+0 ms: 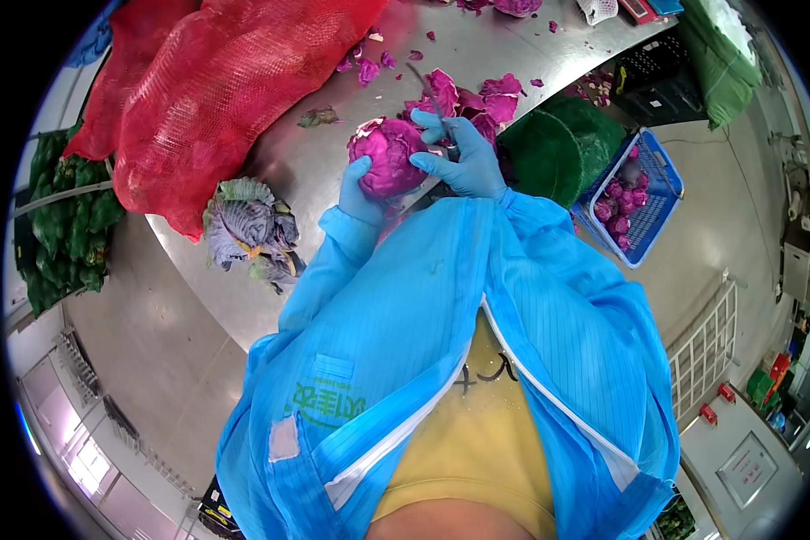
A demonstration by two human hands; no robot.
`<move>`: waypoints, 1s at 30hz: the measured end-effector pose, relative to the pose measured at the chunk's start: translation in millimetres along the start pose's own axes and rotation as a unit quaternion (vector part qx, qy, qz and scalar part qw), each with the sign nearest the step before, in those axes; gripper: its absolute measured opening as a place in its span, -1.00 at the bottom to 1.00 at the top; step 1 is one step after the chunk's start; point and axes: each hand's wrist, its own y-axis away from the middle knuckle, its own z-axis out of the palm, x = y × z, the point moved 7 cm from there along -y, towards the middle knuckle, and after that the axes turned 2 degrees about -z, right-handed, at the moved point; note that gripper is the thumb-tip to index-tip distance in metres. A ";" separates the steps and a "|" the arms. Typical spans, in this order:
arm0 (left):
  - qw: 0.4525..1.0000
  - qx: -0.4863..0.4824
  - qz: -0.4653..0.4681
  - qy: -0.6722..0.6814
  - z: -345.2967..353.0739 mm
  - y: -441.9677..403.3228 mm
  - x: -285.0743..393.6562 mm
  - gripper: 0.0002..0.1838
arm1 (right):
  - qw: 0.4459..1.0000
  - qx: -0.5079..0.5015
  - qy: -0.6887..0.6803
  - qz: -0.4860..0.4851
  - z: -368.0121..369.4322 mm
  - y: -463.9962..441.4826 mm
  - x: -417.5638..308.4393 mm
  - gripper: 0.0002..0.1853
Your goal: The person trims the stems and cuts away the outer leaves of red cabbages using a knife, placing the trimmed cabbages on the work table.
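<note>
Purple cabbage point(387, 160), round, glossy-leaved, left hand point(360, 193) cupping it, right hand point(470, 162) half-curled about slim blade point(425, 85)

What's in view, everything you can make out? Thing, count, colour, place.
Steel table: 1, silver, under the work
Purple cabbage: 1, purple, between the hands
Loose leaves: many, purple, mostly beyond right hand
Leafy clump: 1, grey-purple, table's left
Mesh sacking: count unclear, red, upper left
Green sacks: several, green, far left
Green bag or bin: 1, green, right of table
Blue basket: 1, blue, right, holding purple heads
Black crate: 1, black, upper right
Thin tool: 1, dark, at right hand, perhaps a knife
Background items: too small to count
Coat: 1, blue, worn
Left hand: 1, blue-gloved, holding cabbage
Right hand: 1, blue-gloved, beside cabbage
</note>
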 end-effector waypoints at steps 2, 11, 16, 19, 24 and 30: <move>0.999 -0.022 0.024 -0.007 -1.1 -5.1 -2.3 -0.17 | 0.998 -0.020 0.056 -0.009 1.3 0.0 -0.9 -0.54; 0.988 0.046 0.133 -0.056 -11.4 -4.8 5.2 -0.23 | 0.999 -0.020 0.043 -0.017 6.0 3.3 8.6 -0.63; 0.992 0.003 0.109 -0.060 -4.6 -0.9 4.1 -0.21 | 0.989 -0.074 -0.061 0.111 5.9 1.6 6.5 -0.69; 0.999 -0.031 -0.005 0.016 0.6 5.0 -12.6 -0.19 | 0.977 -0.130 -0.079 0.148 7.9 -0.5 12.7 -0.74; 0.995 -0.054 -0.060 0.060 0.2 5.3 -25.7 -0.19 | 0.975 -0.106 -0.113 0.160 8.0 4.5 12.4 -0.77; 0.996 -0.043 -0.066 0.045 -1.2 3.8 -26.4 -0.18 | 0.982 -0.047 -0.135 0.128 3.0 12.0 8.6 -0.77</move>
